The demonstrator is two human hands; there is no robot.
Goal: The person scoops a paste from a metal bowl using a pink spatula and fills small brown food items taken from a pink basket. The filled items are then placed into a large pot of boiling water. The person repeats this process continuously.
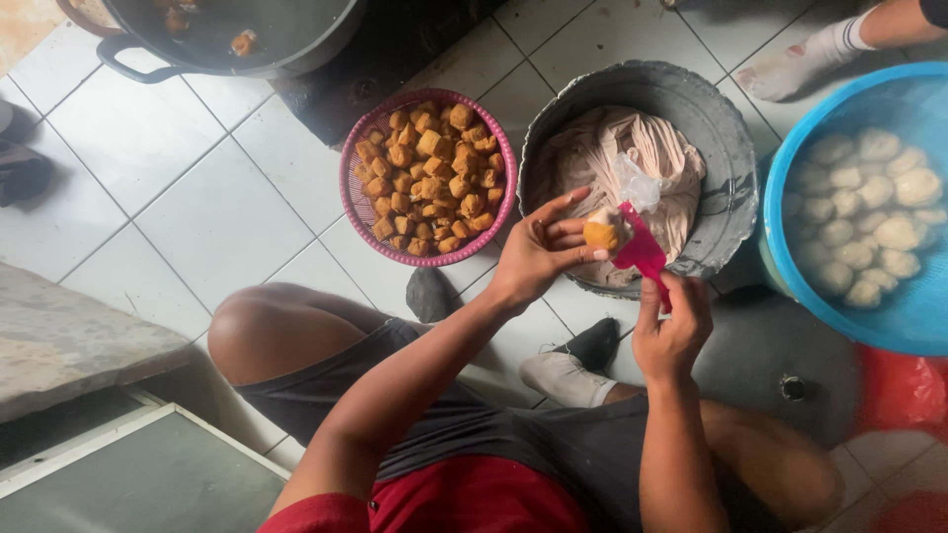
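My left hand (538, 252) holds a small golden fried tofu puff (600, 233) between its fingertips, above the near rim of a grey metal basin (726, 158). My right hand (671, 331) grips the handle of a pink plastic spatula (644, 255), whose blade presses against the puff. The basin holds a pale pinkish dough (602, 148) with a bit of clear plastic on top. To the left, a pink woven basket (348, 178) is piled with several fried tofu puffs (430, 173). I sit low, knees spread, over a white tiled floor.
A blue plastic tub (790, 168) at the right holds several pale filled pieces. A black pot (148, 64) with a handle stands at the top left. Another person's socked foot (800, 64) rests at the top right. A stone slab (69, 341) lies at the left.
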